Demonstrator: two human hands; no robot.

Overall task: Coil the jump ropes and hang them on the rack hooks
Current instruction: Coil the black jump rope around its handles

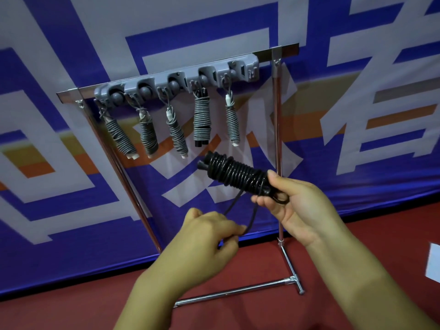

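A blue, white and orange banner (pixel 71 163) fills the far side of the scene, hanging down to a red floor (pixel 357 270). In front of it stands a chrome rack (pixel 277 148) with 2 upright poles, a top bar and a T-shaped foot lying on the floor at the near right. Fixed along the top bar is a grey hook strip (pixel 176 78), tilted in the view so that its right end sits higher.

From its hooks hang 5 grey coiled jump ropes (pixel 201 117), each wound tightly around its own handles; 4 show white handle ends, and the second from the right shows black ones. They hang apart from one another, just beside each other in a row.

Below and to the right of them, in mid-air in front of the right pole, is the black jump rope (pixel 235 173), a glossy bundle wound in close turns and lying at a slant. The right hand (pixel 300 206) grips its near end, fingers curled around it. A loose black strand drops from the bundle to the left hand (pixel 209 232), which pinches it between thumb and curled fingers.

A white sheet edge (pixel 433 263) shows at the far right.
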